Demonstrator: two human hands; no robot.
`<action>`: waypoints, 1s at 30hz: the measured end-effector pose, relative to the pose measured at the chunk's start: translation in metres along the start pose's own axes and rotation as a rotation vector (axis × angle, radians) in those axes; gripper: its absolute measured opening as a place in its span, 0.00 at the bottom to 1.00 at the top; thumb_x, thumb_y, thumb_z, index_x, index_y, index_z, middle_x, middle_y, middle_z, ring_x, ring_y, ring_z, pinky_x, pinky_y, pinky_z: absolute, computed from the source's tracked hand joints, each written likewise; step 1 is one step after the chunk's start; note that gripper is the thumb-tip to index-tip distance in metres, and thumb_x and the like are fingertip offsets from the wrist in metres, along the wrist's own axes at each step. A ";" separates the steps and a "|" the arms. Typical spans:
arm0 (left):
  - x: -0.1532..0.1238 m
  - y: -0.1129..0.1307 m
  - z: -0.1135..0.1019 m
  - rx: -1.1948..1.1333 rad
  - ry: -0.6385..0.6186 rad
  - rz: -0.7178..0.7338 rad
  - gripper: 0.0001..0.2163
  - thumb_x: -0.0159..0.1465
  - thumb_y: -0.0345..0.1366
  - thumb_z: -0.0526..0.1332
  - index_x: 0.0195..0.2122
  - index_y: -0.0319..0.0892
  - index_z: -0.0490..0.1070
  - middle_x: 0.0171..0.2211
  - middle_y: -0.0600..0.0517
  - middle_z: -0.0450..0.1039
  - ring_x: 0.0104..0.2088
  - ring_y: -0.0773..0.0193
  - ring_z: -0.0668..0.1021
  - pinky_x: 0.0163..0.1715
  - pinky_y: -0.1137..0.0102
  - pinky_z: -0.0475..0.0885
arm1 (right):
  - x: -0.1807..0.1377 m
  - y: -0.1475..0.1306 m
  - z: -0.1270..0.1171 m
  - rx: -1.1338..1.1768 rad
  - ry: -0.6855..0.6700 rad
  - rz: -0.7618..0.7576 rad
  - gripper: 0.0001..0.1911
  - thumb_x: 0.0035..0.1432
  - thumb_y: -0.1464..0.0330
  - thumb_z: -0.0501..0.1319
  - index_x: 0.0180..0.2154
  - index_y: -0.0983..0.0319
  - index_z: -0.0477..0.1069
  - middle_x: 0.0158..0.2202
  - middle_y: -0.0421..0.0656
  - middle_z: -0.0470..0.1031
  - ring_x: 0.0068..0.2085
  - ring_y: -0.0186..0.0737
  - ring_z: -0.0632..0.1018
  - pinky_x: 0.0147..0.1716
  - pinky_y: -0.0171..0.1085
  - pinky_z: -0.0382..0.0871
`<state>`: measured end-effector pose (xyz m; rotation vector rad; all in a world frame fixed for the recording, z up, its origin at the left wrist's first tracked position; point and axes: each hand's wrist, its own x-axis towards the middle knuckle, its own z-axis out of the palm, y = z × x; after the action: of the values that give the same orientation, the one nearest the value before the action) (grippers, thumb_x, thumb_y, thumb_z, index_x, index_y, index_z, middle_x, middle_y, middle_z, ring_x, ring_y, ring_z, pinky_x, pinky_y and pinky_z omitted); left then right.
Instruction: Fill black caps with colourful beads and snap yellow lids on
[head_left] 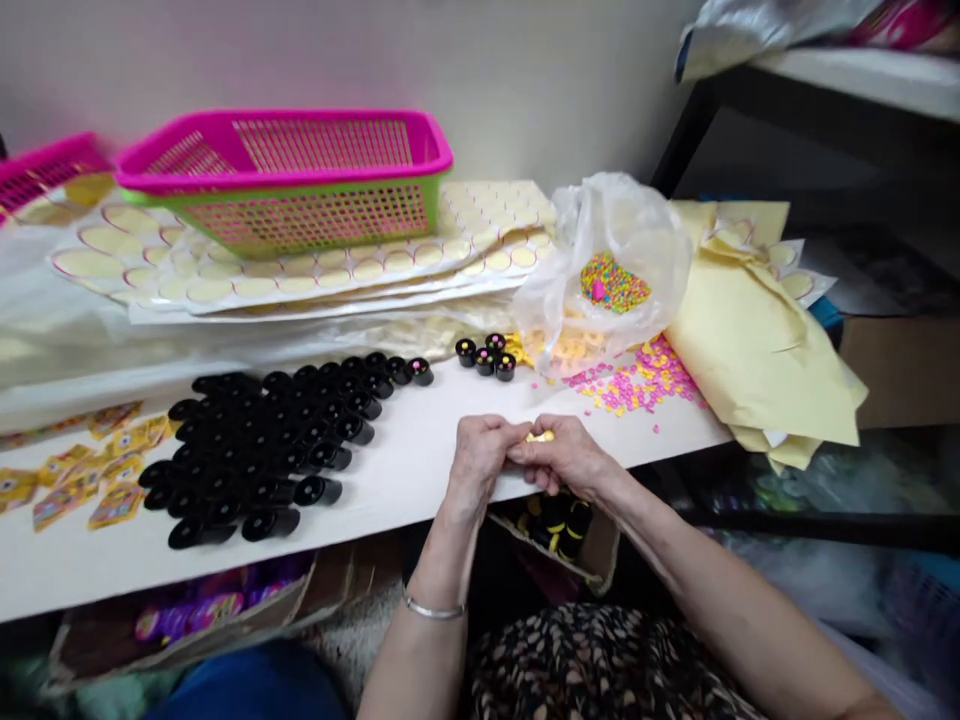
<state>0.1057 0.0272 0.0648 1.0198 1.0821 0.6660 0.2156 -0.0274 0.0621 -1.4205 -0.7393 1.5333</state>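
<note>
My left hand (481,458) and my right hand (566,455) meet over the table's front edge, fingers pinched together. A small yellow piece (541,436) shows between the fingertips; its exact shape is mostly hidden. Just beyond my hands stands a small group of black cups (484,360) with pink and yellow bits inside. Many more black cups (285,430) stand packed together to the left. Loose pink and yellow pieces (645,380) lie scattered to the right, and yellow rings (577,343) are heaped by a clear plastic bag (559,230) holding tiny multicoloured balls (611,285).
A pink and green basket (315,215) rests on sheets printed with circles (360,268) at the back. Yellow wrappers (112,465) lie at left, yellow paper (757,340) at right. Below the table (409,450) are an open box (600,575) of black and yellow items and another box (187,640).
</note>
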 end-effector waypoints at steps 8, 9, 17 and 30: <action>-0.008 -0.018 -0.022 -0.059 -0.159 0.054 0.15 0.51 0.43 0.63 0.23 0.33 0.73 0.15 0.53 0.67 0.16 0.73 0.65 0.18 0.75 0.58 | 0.000 0.013 0.000 -0.005 0.011 0.045 0.20 0.41 0.60 0.67 0.29 0.61 0.59 0.13 0.36 0.69 0.12 0.29 0.66 0.07 0.26 0.56; -0.011 -0.019 -0.026 -0.112 -0.209 0.053 0.13 0.51 0.41 0.63 0.28 0.33 0.74 0.18 0.52 0.69 0.19 0.72 0.68 0.21 0.75 0.61 | -0.001 0.014 0.001 -0.001 0.022 0.041 0.20 0.41 0.60 0.67 0.29 0.61 0.59 0.13 0.36 0.69 0.12 0.29 0.66 0.08 0.26 0.57; -0.027 -0.037 -0.015 0.161 -0.180 0.324 0.14 0.43 0.27 0.66 0.34 0.38 0.73 0.29 0.53 0.69 0.31 0.66 0.70 0.32 0.72 0.66 | -0.022 0.015 0.006 -0.100 0.104 -0.100 0.18 0.46 0.57 0.64 0.30 0.62 0.61 0.12 0.31 0.62 0.12 0.26 0.62 0.09 0.25 0.53; -0.067 -0.027 0.025 0.507 -0.277 0.874 0.09 0.48 0.31 0.67 0.32 0.42 0.75 0.29 0.49 0.72 0.40 0.58 0.68 0.44 0.62 0.63 | -0.085 0.040 -0.050 0.387 -0.316 -0.174 0.30 0.40 0.62 0.70 0.47 0.63 0.69 0.44 0.47 0.72 0.40 0.40 0.74 0.37 0.38 0.71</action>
<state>0.1045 -0.0492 0.0698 2.0049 0.5247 0.9180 0.2509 -0.1270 0.0567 -0.8198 -0.6838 1.6731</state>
